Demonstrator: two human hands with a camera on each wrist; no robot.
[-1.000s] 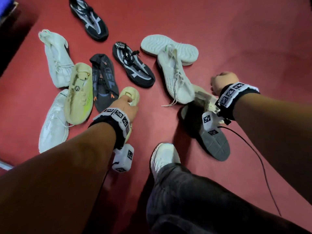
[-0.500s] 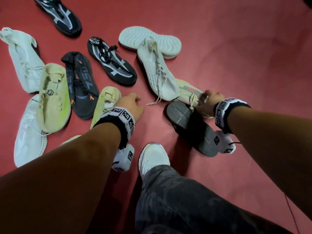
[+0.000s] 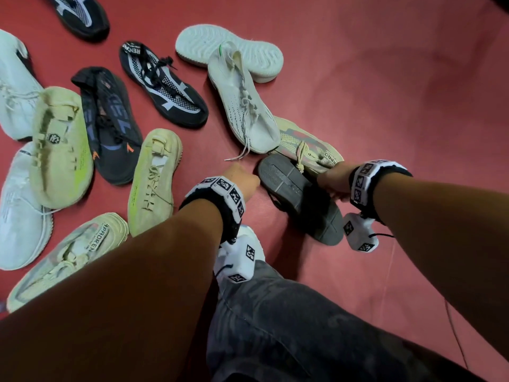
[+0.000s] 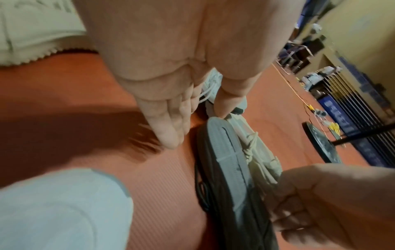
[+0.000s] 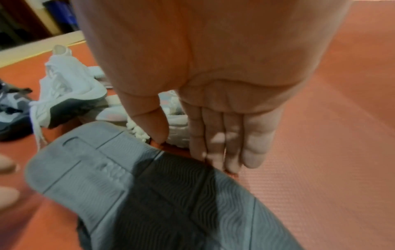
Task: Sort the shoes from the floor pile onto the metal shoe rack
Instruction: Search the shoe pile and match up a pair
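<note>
A dark shoe (image 3: 297,197) lies sole-up on the red floor, its grey sole (image 5: 128,186) tilted towards me. My left hand (image 3: 242,179) is at its toe; the left wrist view shows the fingers (image 4: 169,132) straight and the thumb tip touching the sole's tip (image 4: 213,121). My right hand (image 3: 330,186) is at the shoe's far side, fingers (image 5: 235,148) straight and pointing down behind the sole's edge, thumb clear of it. A beige patterned shoe (image 3: 308,150) lies against the dark shoe. I cannot make out the metal rack.
More shoes lie to the left and beyond: a white knit one (image 3: 242,106), a black mesh one (image 3: 162,86), a yellow-green one (image 3: 154,183) and several others. My trouser leg (image 3: 275,312) is right below. A round black plate (image 4: 320,142) and cables lie far right.
My left hand has left the yellow-green shoe and moved right to the dark shoe's toe. My right hand has come off the beige shoe's laces down to the dark shoe's edge.
</note>
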